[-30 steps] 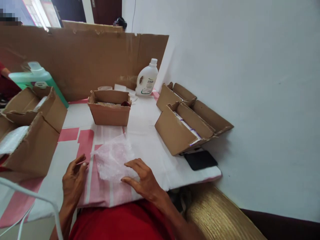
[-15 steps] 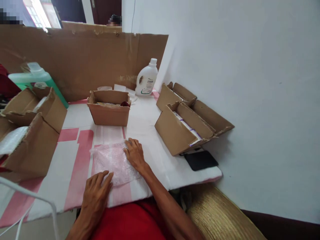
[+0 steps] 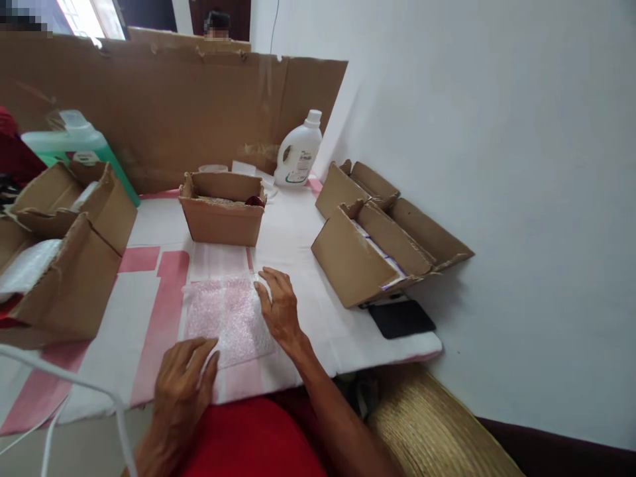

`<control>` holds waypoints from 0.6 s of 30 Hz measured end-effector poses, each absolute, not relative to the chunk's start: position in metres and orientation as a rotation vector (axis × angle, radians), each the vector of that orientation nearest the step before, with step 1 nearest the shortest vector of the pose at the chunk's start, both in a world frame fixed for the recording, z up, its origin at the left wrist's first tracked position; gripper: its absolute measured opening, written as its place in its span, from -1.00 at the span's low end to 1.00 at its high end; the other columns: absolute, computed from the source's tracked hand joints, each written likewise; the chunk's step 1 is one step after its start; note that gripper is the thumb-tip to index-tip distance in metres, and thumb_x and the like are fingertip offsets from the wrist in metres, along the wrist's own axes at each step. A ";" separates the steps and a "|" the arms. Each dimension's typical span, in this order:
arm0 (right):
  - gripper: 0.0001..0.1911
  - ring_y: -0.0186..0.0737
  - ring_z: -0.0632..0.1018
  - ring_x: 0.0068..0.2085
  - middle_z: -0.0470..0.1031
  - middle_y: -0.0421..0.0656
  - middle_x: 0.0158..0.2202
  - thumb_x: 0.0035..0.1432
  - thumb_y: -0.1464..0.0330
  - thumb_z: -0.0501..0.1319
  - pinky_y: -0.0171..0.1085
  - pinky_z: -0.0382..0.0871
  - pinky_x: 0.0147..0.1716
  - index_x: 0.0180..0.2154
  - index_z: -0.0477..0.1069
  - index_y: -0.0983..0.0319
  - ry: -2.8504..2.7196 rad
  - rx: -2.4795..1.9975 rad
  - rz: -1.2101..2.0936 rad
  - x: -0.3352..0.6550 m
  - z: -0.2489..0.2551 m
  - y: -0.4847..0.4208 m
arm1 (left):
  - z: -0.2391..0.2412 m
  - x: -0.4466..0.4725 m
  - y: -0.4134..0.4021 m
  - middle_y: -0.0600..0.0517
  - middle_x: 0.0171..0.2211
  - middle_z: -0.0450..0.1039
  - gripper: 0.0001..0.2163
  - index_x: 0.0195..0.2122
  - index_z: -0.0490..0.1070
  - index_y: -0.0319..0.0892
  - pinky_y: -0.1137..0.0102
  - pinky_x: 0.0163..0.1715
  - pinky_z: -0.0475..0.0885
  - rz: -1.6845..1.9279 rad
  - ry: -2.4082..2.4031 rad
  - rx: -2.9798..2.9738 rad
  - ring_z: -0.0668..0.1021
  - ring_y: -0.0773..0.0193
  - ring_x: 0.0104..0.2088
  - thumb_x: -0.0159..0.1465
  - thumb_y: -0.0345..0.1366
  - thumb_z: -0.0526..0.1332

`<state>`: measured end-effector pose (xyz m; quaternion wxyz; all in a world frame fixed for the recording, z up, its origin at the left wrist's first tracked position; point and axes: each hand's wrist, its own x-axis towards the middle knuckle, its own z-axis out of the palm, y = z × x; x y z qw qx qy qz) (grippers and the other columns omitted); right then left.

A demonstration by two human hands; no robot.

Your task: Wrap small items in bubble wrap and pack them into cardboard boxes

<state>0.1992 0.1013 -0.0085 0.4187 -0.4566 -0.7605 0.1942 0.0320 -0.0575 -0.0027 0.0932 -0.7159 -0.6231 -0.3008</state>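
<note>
A bubble wrap sheet (image 3: pixel 226 318) is lying flat on the tabletop (image 3: pixel 303 252), just in front of the small open box (image 3: pixel 222 207). Both hands are pressing on it with spread, unclenched fingers: the left hand (image 3: pixel 181 383) at its near corner, the right hand (image 3: pixel 279 307) along its right edge. It is looking light, soft and slippery, likely best pinched at a corner or edge

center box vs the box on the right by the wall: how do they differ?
The center box stands upright with its opening facing up; the right box is tipped, opening toward the wall. The center box's flaps don't stick out; the right box's flaps splay wide. White items with purple edging show in the right box. Both are plain brown cardboard.
</note>
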 end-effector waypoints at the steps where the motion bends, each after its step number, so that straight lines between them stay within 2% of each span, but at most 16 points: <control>1: -0.64 -0.04 0.45 0.15 0.50 0.04 0.10 0.43 0.28 0.07 0.01 0.33 0.20 0.14 0.45 0.24 -1.914 -1.084 0.503 0.193 -0.005 0.093 | -0.007 0.039 -0.044 -0.12 -0.05 0.56 -0.68 0.13 0.39 -0.13 0.25 -0.03 0.44 -0.868 -1.867 -2.138 0.57 0.12 -0.05 0.35 -0.34 0.16; 3: -0.54 -0.04 0.38 0.26 0.43 0.04 0.22 0.42 0.25 0.08 0.00 0.27 0.27 0.26 0.32 0.24 -2.024 -0.970 0.543 0.179 -0.006 0.079 | -0.023 0.045 -0.018 -0.21 0.17 0.46 -0.57 0.27 0.29 -0.17 0.12 0.13 0.38 -0.758 -1.896 -2.171 0.48 0.01 0.18 0.38 -0.30 0.06; 5: -0.41 0.02 0.24 0.38 0.27 0.09 0.34 0.40 0.16 0.11 0.06 0.15 0.34 0.34 0.20 0.29 -2.217 -0.946 0.549 0.170 -0.018 0.072 | -0.044 0.038 0.001 -0.28 0.28 0.33 -0.51 0.33 0.22 -0.24 -0.03 0.25 0.23 -0.653 -1.951 -2.174 0.33 -0.07 0.32 0.39 -0.29 -0.03; 7: -0.29 0.11 0.10 0.44 0.13 0.14 0.41 0.37 0.05 0.12 0.17 0.03 0.37 0.37 0.14 0.34 -2.395 -1.042 0.532 0.170 -0.036 0.074 | -0.062 0.018 0.007 -0.32 0.34 0.22 -0.44 0.36 0.16 -0.29 -0.09 0.29 0.16 -0.542 -2.032 -2.175 0.25 -0.13 0.37 0.39 -0.13 -0.01; 9: -0.25 0.16 0.02 0.46 0.04 0.11 0.44 0.37 -0.02 0.09 0.24 -0.07 0.38 0.38 0.11 0.30 -2.497 -1.153 0.519 0.179 -0.050 0.081 | -0.071 -0.006 0.001 -0.31 0.39 0.14 -0.32 0.39 0.09 -0.25 -0.14 0.31 0.11 -0.445 -2.096 -2.170 0.19 -0.18 0.39 0.35 0.04 0.04; 12: -0.24 0.14 -0.06 0.47 -0.01 0.00 0.47 0.37 -0.05 0.06 0.24 -0.15 0.39 0.41 0.06 0.22 -2.547 -1.163 0.553 0.200 -0.058 0.091 | -0.066 -0.034 -0.016 -0.26 0.41 0.11 -0.30 0.42 0.01 -0.17 -0.17 0.31 0.09 -0.427 -2.152 -2.187 0.17 -0.18 0.40 0.35 0.09 0.04; 14: -0.26 0.14 -0.01 0.47 0.05 0.02 0.45 0.38 -0.05 0.06 0.23 -0.09 0.39 0.39 0.11 0.23 -2.517 -1.131 0.608 0.211 -0.053 0.094 | -0.055 -0.045 -0.024 -0.24 0.39 0.16 -0.35 0.42 0.01 -0.13 -0.11 0.30 0.15 -0.538 -2.177 -2.187 0.22 -0.12 0.38 0.38 0.04 0.02; 18: -0.44 0.06 0.24 0.38 0.27 0.09 0.35 0.44 0.08 0.04 0.14 0.18 0.32 0.29 0.29 0.25 -2.261 -1.116 0.604 0.216 -0.033 0.093 | -0.031 -0.047 -0.015 -0.20 0.29 0.31 -0.46 0.36 0.13 -0.12 0.04 0.26 0.26 -0.783 -2.117 -2.080 0.35 -0.01 0.30 0.40 -0.06 0.05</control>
